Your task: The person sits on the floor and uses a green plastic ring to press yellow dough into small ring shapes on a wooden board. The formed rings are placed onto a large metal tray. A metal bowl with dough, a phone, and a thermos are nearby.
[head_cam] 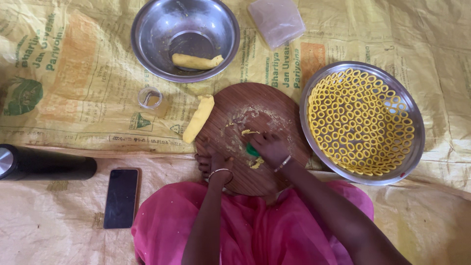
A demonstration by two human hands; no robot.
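I am looking straight down at a round wooden board (255, 132) lying on a yellow printed sack sheet (73, 73) spread over the floor. Along the board's left edge lies a yellow dough roll (198, 119), partly hanging off onto the sheet. Beyond the board's far edge stands a steel bowl (147, 29) with another dough piece (196, 61) inside, and just beside that bowl, toward the board, sits a small clear ring-shaped cap (149, 97). A pale plastic packet (276, 19) lies at the far edge of the sheet. Touching the board's right edge is a wide steel plate (407, 162) filled with yellow dough rings (360, 122). At the near left edge of the sheet I see a black bottle (46, 166) on its side and a dark phone (121, 198) lying flat.

My left hand (212, 158) rests on the board's near left edge, fingers curled; whether that grip is closed on anything I cannot tell. My right hand (269, 146) has its grip pinched together on a small green cutter (252, 150), pressed to the board near its centre. Yellow dough scraps (250, 131) lie just beyond the fingertips, and more scraps lie at the wrist.
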